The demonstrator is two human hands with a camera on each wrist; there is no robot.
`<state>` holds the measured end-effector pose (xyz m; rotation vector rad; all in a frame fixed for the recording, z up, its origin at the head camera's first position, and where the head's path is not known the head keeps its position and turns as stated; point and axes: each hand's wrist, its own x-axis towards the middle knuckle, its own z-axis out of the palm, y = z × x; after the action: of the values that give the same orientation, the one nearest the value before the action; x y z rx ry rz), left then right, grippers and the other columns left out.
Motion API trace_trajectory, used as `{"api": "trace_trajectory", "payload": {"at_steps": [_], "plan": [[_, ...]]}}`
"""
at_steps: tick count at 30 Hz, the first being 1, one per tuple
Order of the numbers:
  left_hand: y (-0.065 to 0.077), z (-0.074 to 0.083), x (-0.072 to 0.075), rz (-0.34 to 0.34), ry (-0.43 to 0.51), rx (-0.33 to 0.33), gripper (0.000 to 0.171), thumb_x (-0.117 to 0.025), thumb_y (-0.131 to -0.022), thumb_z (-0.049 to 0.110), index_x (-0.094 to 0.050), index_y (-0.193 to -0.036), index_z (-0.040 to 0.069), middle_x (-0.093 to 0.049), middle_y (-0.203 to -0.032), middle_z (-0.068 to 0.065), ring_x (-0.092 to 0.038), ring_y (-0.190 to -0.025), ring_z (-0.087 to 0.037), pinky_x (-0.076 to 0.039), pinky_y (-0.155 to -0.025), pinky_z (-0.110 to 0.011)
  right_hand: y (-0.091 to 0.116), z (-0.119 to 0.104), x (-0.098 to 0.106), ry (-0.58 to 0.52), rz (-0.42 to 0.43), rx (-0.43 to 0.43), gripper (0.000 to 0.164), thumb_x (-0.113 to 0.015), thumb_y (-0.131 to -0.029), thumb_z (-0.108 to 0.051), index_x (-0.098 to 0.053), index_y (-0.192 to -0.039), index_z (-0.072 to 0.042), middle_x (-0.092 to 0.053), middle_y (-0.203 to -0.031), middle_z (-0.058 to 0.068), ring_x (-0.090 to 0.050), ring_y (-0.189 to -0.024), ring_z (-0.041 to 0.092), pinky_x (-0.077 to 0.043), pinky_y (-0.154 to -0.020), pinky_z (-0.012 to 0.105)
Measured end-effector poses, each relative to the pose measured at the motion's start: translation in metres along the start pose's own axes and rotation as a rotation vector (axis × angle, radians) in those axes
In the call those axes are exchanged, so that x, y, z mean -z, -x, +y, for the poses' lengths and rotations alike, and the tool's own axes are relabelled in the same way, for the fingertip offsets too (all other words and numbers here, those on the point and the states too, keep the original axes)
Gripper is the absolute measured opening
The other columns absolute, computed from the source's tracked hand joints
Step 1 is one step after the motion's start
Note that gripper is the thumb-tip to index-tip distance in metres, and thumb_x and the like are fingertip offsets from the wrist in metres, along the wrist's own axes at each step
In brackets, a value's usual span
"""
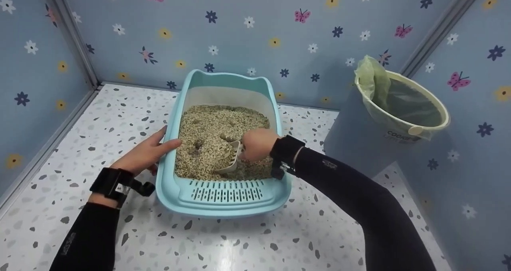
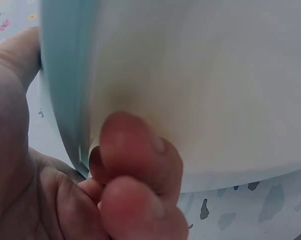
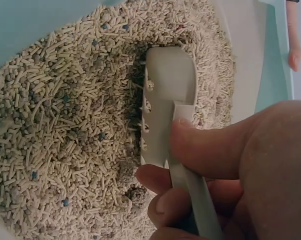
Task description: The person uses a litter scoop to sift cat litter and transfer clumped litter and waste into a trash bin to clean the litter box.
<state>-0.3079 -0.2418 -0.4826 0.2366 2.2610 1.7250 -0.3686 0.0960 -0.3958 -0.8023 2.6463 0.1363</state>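
Note:
A light-blue litter box [image 1: 223, 210] with a slotted front ledge stands on the floor, filled with pale pellet litter [image 1: 215, 119]. My left hand [image 1: 141, 153] grips its left rim, thumb over the top; in the left wrist view the fingers [image 2: 135, 150] curl against the outer wall. Inside the box, my right hand [image 1: 259, 144] holds a whitish litter scoop [image 3: 170, 75] by the handle, thumb laid along it. The scoop's slotted blade is tilted on edge and partly sunk in the litter. Dark clumps [image 1: 197, 145] show left of the scoop.
A bin [image 1: 417, 130] with a cream rim and a pale green bag [image 1: 372, 79] stands at the right. Flower-patterned panels [image 1: 247, 35] enclose the space at the back and both sides. The floor [image 1: 191, 243] is white with grey specks.

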Motion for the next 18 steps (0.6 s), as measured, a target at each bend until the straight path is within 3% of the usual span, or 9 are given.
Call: {"api": "trace_trajectory", "payload": {"at_steps": [8, 18], "plan": [[-0.001, -0.003, 0.001, -0.013, 0.021, -0.008, 0.089, -0.059, -0.115, 0.054, -0.003, -0.181, 0.037, -0.070, -0.125, -0.034, -0.080, -0.089, -0.043, -0.066, -0.062, -0.060, -0.019, -0.004, 0.003, 0.003, -0.037, 0.019, 0.056, -0.071, -0.109, -0.041, -0.042, -0.066, -0.020, -0.029, -0.063, -0.005, -0.031, -0.058, 0.017, -0.032, -0.063, 0.037], [0.000, 0.000, 0.002, -0.012, 0.010, -0.012, 0.089, -0.059, -0.115, 0.054, -0.003, -0.181, 0.036, -0.072, -0.121, -0.031, -0.079, -0.089, -0.043, -0.066, -0.064, -0.060, -0.031, -0.015, 0.000, -0.055, -0.045, 0.022, 0.057, -0.070, -0.111, -0.042, -0.042, -0.067, -0.021, -0.028, -0.063, -0.005, -0.031, -0.060, 0.017, -0.030, -0.063, 0.037]]}}
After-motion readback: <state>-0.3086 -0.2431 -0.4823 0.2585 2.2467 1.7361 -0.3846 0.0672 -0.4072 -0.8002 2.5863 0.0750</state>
